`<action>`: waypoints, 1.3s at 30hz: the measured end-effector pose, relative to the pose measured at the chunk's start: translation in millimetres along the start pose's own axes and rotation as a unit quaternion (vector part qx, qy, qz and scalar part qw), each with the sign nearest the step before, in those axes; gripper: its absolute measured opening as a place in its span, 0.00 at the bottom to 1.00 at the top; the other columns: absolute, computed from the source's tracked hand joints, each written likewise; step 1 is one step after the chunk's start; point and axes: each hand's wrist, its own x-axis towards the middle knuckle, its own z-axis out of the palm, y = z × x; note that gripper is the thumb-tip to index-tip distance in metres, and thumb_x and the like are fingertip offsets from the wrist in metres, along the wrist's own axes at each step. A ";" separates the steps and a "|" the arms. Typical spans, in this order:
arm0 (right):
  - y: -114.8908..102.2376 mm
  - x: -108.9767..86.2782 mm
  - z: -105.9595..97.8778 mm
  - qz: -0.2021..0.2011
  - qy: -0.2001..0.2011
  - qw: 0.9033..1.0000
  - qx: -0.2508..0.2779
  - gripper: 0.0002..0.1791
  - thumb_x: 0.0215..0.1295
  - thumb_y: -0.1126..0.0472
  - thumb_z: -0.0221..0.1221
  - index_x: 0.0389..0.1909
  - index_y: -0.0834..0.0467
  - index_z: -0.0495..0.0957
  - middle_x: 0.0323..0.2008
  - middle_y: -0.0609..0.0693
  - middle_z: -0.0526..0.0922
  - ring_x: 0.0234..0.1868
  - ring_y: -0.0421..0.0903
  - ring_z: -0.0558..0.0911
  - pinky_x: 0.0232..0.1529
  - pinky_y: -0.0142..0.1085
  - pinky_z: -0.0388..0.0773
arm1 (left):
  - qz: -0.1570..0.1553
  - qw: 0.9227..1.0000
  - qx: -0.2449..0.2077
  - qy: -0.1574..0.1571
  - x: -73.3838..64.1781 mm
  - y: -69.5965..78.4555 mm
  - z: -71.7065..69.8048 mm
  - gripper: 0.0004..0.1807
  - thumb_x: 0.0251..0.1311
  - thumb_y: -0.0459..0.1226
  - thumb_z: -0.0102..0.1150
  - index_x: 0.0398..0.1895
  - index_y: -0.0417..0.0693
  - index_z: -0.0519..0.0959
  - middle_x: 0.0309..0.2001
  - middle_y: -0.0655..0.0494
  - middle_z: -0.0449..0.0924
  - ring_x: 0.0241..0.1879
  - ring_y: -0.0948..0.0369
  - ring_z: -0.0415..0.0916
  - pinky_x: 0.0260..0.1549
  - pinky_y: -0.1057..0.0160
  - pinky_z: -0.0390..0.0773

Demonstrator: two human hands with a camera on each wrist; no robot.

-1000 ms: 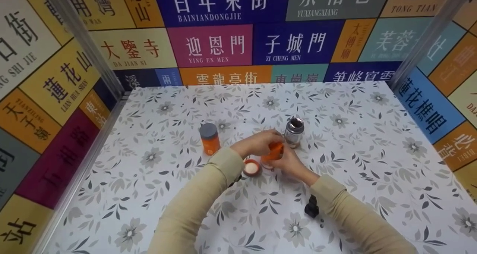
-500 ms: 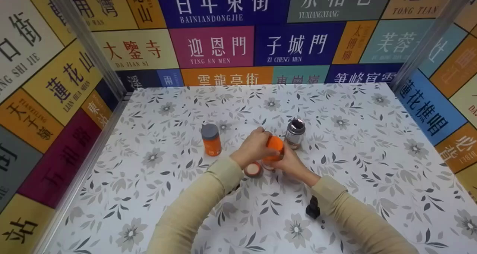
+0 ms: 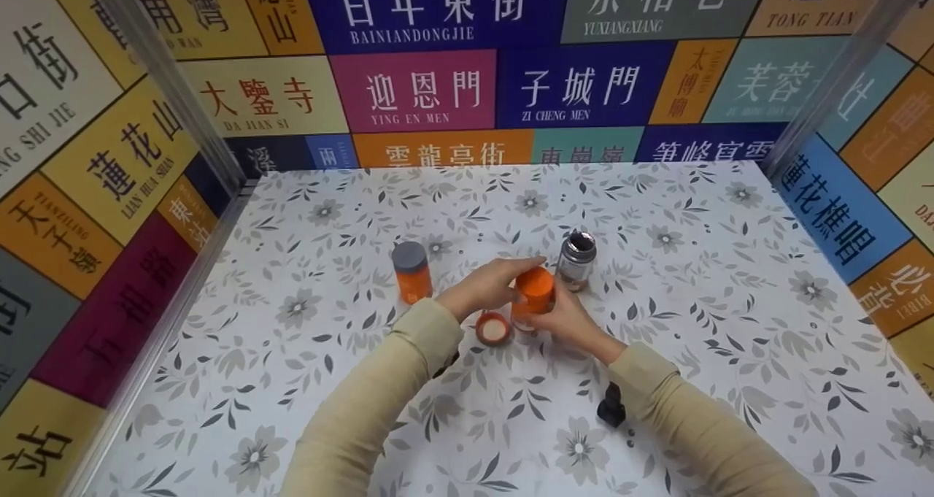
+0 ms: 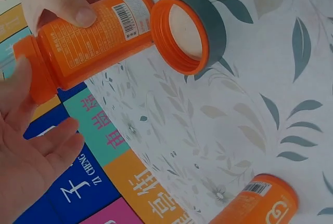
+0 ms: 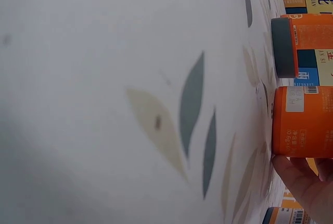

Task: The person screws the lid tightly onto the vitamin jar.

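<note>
An orange bottle (image 4: pixel 99 34) stands upright on the table, gripped round its body by my right hand (image 3: pixel 576 322). Its top carries an orange cap (image 3: pixel 536 284). My left hand (image 3: pixel 485 285) is at that cap: in the left wrist view the thumb touches its side while the fingers (image 4: pixel 60 140) spread away from it, loosely bent. Just left of the bottle lies a grey-and-orange lid (image 3: pixel 493 330), its pale inside facing up. In the right wrist view the fingers (image 5: pixel 304 182) of my right hand hold the bottle low, near the table.
A second orange bottle (image 3: pixel 413 274) with a grey lid stands at the left. Just behind the right hand stands an open silver-necked jar (image 3: pixel 577 260). The flower-patterned tabletop (image 3: pixel 350 424) is bounded by lettered panels (image 3: pixel 423 88) at the back and sides.
My left hand has gone from curling over the orange cap to lying beside it with fingers spread, baring its top. The right hand keeps its hold on the bottle.
</note>
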 end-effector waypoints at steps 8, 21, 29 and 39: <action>-27.1 -8.6 -3.3 0.000 -0.027 1.000 0.013 0.41 0.47 0.73 0.64 0.63 0.69 0.56 0.56 0.63 0.69 0.51 0.52 0.72 0.52 0.32 0.69 | -0.114 0.982 0.038 0.144 -1.0 8.6 14.9 0.36 0.44 0.56 0.65 0.52 0.42 0.75 0.45 0.48 0.73 0.43 0.53 0.72 0.43 0.58 0.73; 2.1 2.2 -1.9 0.012 -0.012 1.000 -0.003 0.45 0.45 0.66 0.68 0.64 0.64 0.56 0.58 0.61 0.68 0.57 0.53 0.69 0.62 0.46 0.60 | -0.011 0.993 0.115 0.034 4.8 8.7 -1.2 0.22 0.54 0.31 0.58 0.55 0.44 0.74 0.49 0.48 0.74 0.46 0.53 0.72 0.51 0.61 0.69; 2.3 3.8 -1.0 0.001 -0.012 1.000 -0.016 0.44 0.44 0.65 0.68 0.63 0.65 0.58 0.56 0.61 0.71 0.55 0.53 0.70 0.61 0.46 0.61 | 0.002 0.997 0.082 -0.008 2.9 4.9 -6.7 0.28 0.54 0.24 0.53 0.61 0.45 0.68 0.59 0.52 0.71 0.57 0.56 0.68 0.59 0.62 0.63; 3.8 1.3 -2.0 -0.014 -0.012 1.000 -0.006 0.45 0.44 0.67 0.69 0.64 0.66 0.57 0.57 0.61 0.70 0.53 0.50 0.71 0.57 0.35 0.66 | -0.139 0.969 0.131 0.158 2.3 17.2 23.1 0.35 0.43 0.63 0.61 0.38 0.41 0.75 0.35 0.50 0.71 0.33 0.55 0.72 0.34 0.60 0.75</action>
